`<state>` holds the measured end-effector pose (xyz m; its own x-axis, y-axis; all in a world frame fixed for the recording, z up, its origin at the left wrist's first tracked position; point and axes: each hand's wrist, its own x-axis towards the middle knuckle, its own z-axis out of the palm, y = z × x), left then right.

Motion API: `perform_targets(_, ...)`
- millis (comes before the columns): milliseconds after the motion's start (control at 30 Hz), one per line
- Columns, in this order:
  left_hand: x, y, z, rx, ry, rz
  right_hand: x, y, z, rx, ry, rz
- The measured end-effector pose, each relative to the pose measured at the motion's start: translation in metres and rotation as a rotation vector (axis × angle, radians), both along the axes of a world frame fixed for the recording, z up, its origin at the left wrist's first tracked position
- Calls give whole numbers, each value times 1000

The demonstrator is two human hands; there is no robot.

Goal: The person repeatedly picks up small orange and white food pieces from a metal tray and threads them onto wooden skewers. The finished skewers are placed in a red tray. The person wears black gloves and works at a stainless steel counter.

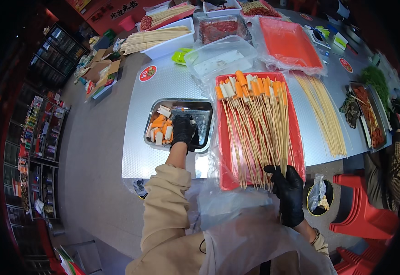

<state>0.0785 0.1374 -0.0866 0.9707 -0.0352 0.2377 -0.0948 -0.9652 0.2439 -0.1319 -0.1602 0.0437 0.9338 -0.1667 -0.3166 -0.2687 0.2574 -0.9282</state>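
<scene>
My left hand (pixel 183 130), in a black glove, reaches down into a steel tray (pixel 205 142) of orange and white crab stick pieces (pixel 159 130). Its fingertips are hidden, so whether they grip a piece is unclear. A bundle of bamboo skewers (pixel 283 137) is held near its lower end by my right hand (pixel 287 192), also black-gloved. That bundle lies over the right side of a red plastic tray (pixel 224 172). Inside the red tray, many skewers carry orange and white pieces (pixel 244 87) at their far ends, with the bare sticks pointing towards me.
Loose bamboo skewers (pixel 323 117) lie right of the red tray. Beyond it stand a clear plastic tub (pixel 220 62), a plastic-covered red tray (pixel 289 43) and a white bin of skewers (pixel 169 44). Red stools (pixel 358 213) and another person's checked sleeve (pixel 396 168) are at right.
</scene>
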Motion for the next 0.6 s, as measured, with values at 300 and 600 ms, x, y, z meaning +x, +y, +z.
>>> perform_targets(300, -5, 13, 12, -49, 104, -181, 0, -1, -1, 1, 14, 15)
perform_targets(600, -33, -74, 63, -2348, 557, -111, 3, 2, -10, -11, 25, 48)
